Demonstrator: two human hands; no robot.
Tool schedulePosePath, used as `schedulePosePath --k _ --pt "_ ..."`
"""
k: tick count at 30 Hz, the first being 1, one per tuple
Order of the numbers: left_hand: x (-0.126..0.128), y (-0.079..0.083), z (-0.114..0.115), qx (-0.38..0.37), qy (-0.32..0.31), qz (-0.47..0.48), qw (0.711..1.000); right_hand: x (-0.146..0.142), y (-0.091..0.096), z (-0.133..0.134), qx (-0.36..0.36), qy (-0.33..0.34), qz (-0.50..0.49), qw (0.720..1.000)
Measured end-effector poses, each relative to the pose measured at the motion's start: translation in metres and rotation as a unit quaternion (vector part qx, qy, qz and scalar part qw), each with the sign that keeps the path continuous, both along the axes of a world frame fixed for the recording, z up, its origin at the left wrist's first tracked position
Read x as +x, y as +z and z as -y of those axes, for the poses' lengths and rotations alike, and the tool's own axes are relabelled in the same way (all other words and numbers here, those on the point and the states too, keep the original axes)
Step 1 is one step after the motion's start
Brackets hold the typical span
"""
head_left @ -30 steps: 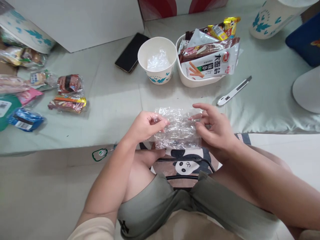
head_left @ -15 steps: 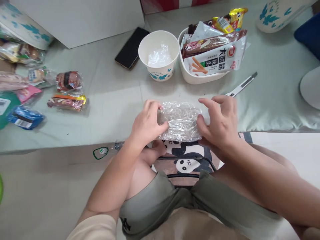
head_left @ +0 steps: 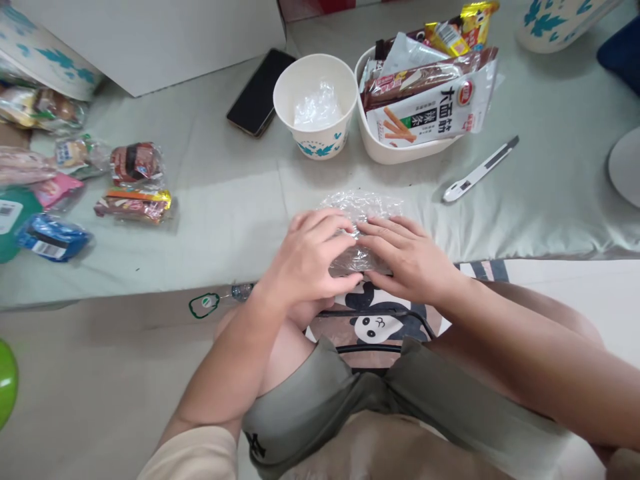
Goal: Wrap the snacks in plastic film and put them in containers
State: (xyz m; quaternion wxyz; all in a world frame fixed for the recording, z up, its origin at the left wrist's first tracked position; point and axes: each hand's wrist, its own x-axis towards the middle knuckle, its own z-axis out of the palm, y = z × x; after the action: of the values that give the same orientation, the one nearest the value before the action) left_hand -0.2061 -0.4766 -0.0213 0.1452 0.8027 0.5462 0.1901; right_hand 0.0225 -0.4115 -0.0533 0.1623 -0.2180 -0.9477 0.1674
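Note:
A crumpled clear plastic wrapper (head_left: 361,207) lies on the pale green cloth (head_left: 230,213) near its front edge. My left hand (head_left: 311,257) and my right hand (head_left: 404,257) both rest on top of it, fingers stretched flat and pressing it down, fingertips almost meeting in the middle. Only the wrapper's far edge and a strip between the hands show.
Behind stand a white paper cup (head_left: 316,107) with clear plastic inside, a white tub (head_left: 395,152) full of snack packets, a black phone (head_left: 260,92) and a white utility knife (head_left: 479,171). Several wrapped snacks (head_left: 135,183) lie at the left. A green object (head_left: 7,380) shows at the lower left.
The hands held the wrapper by its two sides a second ago; now both have moved onto its top and lie flat on it, pressing it down.

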Motion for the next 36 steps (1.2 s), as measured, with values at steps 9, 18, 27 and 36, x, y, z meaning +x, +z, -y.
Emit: schedulePosePath --k 9,18,27,36 --pt "-0.012 -0.008 -0.005 -0.083 0.076 0.140 0.984 0.009 -0.002 -0.014 -0.014 -0.041 -0.096 0.994" --pt "-0.010 -0.007 -0.007 -0.133 0.240 0.243 0.930 -0.013 0.010 -0.028 -0.195 -0.238 -0.175 0.935" --pt "-0.002 -0.018 -0.016 0.014 0.249 0.072 0.966 -0.019 -0.001 -0.036 0.001 -0.262 -0.132 0.956" --pt "-0.005 -0.023 -0.019 0.025 0.244 0.092 0.965 -0.028 -0.001 -0.006 0.103 -0.058 -0.012 0.993"
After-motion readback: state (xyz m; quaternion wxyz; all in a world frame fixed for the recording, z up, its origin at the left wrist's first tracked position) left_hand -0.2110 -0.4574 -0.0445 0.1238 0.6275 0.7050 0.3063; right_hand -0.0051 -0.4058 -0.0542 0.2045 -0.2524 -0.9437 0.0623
